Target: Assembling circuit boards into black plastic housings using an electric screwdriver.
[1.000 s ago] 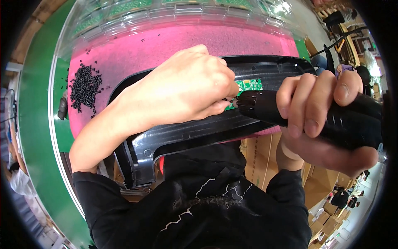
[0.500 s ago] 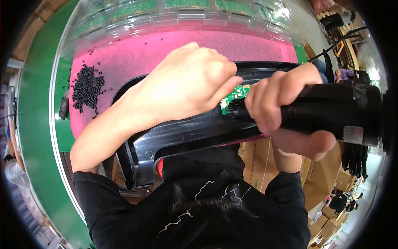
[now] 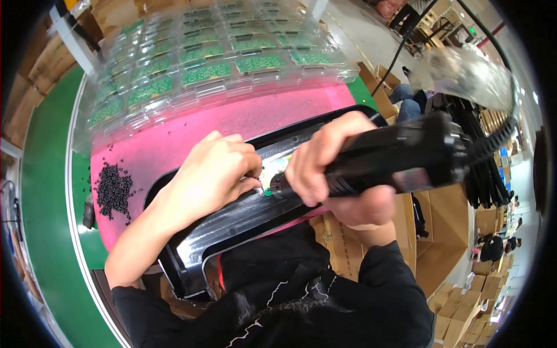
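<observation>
My right hand [image 3: 316, 159] is wrapped round a black electric screwdriver [image 3: 400, 153], which lies nearly level with its nose pointing left. The nose is over a small green circuit board [image 3: 272, 168] set inside a long black plastic housing [image 3: 232, 214]. Glare and my fingers cover much of the board. My left hand [image 3: 217, 171] rests over the housing just left of the screwdriver's nose. Its fingers are curled, with thumb and fingertips together at the board's edge; whatever they pinch is hidden.
A pile of small black screws [image 3: 114, 191] lies on the pink mat [image 3: 168, 136] at left. Clear plastic trays [image 3: 232, 87] with green boards stand behind. The screwdriver's coiled cable [image 3: 493, 142] runs up at right, near cardboard boxes [image 3: 444, 232].
The view has tilted up and turned, showing more of the trays. Housing and both hands now appear farther left. My left fingertips have come down beside the screwdriver's nose.
</observation>
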`<action>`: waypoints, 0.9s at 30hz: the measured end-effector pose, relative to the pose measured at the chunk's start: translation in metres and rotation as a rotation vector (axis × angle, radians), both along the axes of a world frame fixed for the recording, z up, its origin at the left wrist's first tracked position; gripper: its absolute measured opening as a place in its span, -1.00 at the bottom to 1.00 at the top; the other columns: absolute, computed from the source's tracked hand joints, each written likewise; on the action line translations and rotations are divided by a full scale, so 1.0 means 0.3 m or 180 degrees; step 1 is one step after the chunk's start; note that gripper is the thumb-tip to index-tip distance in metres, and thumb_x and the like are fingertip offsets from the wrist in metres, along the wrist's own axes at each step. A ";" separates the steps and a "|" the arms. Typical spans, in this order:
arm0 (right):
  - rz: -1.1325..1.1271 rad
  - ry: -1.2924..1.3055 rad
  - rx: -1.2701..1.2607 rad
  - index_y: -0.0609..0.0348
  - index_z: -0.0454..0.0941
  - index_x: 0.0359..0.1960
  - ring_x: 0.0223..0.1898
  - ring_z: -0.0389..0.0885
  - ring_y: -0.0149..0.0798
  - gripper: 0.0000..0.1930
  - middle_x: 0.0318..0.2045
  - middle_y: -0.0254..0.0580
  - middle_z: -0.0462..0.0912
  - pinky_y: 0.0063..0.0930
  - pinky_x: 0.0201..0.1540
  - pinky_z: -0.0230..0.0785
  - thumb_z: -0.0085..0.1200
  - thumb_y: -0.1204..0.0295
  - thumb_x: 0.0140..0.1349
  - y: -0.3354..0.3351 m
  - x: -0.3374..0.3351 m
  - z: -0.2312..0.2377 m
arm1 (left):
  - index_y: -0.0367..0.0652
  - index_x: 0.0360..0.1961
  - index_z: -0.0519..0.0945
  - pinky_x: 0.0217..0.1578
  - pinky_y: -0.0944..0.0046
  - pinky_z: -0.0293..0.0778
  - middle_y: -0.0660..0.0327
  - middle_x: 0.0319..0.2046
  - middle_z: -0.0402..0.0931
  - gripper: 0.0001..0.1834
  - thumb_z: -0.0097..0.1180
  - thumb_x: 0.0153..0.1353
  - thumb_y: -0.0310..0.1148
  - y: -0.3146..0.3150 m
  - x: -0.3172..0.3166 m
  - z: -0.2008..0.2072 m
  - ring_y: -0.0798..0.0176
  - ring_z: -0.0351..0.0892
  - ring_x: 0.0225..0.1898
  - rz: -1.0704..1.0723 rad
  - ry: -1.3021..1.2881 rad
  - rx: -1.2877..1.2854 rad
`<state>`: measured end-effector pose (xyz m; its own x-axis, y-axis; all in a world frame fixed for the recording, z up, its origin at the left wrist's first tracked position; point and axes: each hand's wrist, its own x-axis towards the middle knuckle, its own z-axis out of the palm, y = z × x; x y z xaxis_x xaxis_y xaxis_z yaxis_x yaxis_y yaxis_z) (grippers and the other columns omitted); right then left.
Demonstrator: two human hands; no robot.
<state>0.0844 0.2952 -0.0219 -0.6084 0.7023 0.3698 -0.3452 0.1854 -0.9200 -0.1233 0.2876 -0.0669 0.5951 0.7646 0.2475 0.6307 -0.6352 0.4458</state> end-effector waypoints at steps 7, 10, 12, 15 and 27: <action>0.0198 0.1473 0.0438 0.20 0.31 -0.08 -0.58 0.42 -0.37 -0.22 -0.57 -0.27 0.45 -0.44 -0.44 0.31 0.17 -0.31 0.07 0.023 0.032 0.025 | -0.18 -0.38 0.63 -0.21 0.14 0.39 0.22 -0.40 0.62 -0.87 0.28 0.10 -0.36 0.013 0.018 0.012 0.09 0.60 -0.24 -0.0486 -0.0856 -0.0199; -0.0278 0.1371 0.0344 0.10 0.32 -0.13 -0.71 0.41 -0.45 -0.25 -0.64 -0.41 0.42 -0.50 -0.55 0.31 0.01 -0.41 0.12 0.006 0.016 0.032 | -0.20 -0.38 0.62 -0.22 0.13 0.41 0.21 -0.39 0.63 -0.87 0.26 0.12 -0.37 0.012 0.020 0.012 0.08 0.61 -0.25 -0.0454 -0.0932 -0.0184; -0.0244 0.1424 0.0393 0.10 0.32 -0.12 -0.70 0.42 -0.45 -0.26 -0.64 -0.41 0.42 -0.50 -0.54 0.32 0.01 -0.40 0.13 0.013 0.024 0.031 | -0.22 -0.39 0.62 -0.23 0.12 0.43 0.20 -0.38 0.63 -0.86 0.26 0.13 -0.37 0.014 0.018 0.016 0.10 0.62 -0.23 -0.0390 -0.0988 -0.0264; 0.0086 0.1514 0.0629 0.12 0.34 -0.09 -0.69 0.44 -0.43 -0.29 -0.62 -0.39 0.45 -0.51 -0.51 0.33 0.03 -0.34 0.17 0.037 0.040 0.023 | -0.25 -0.29 0.63 -0.14 0.14 0.43 0.15 -0.33 0.64 -0.78 0.32 0.07 -0.38 0.004 0.025 -0.001 0.06 0.61 -0.23 -0.0392 -0.1264 -0.0633; -0.0883 0.0405 0.0358 0.22 0.39 -0.20 -0.75 0.29 -0.43 -0.35 -0.71 -0.34 0.38 -0.50 -0.59 0.19 -0.03 -0.25 0.24 0.118 0.169 -0.045 | -0.23 -0.04 0.58 0.15 0.07 0.30 0.16 0.01 0.49 -0.59 0.30 0.03 -0.40 0.003 0.021 -0.006 0.04 0.37 0.12 0.0010 -0.0038 -0.0044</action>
